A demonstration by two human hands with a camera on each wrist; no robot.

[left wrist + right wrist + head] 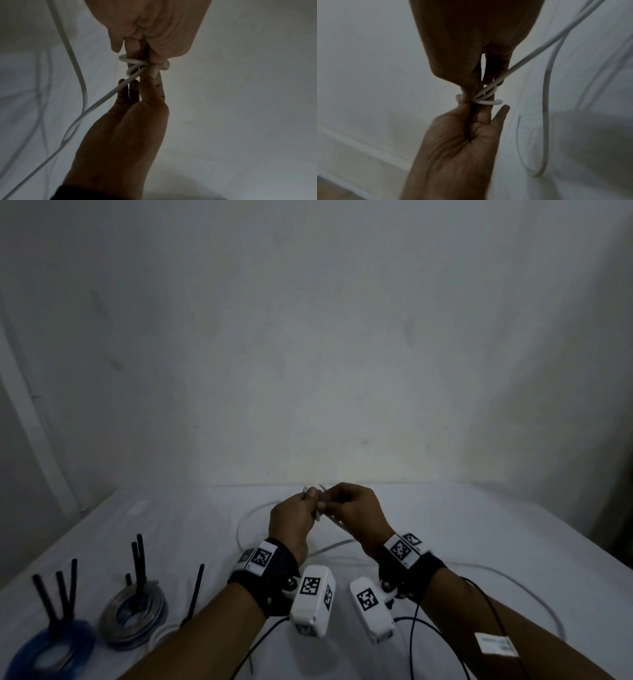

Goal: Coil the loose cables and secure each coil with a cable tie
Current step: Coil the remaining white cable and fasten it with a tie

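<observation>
A loose white cable (239,529) lies in wide curves on the white-covered table (479,525). Both hands meet above the table's far middle and hold one end of it. My left hand (313,498) pinches small tight loops of the cable (135,63) between thumb and fingers (147,75). My right hand (330,499) pinches the same loops from the other side (471,105). From the loops the cable (530,55) runs taut away to the table. Black cable ties (138,563) stand up from finished coils at the left.
At the near left lie a blue coil (51,648) and a grey-blue coil (133,614), each with black ties sticking up. A further black tie (193,594) rises from a white coil (161,635) half hidden by my left forearm. A bare wall stands behind the table.
</observation>
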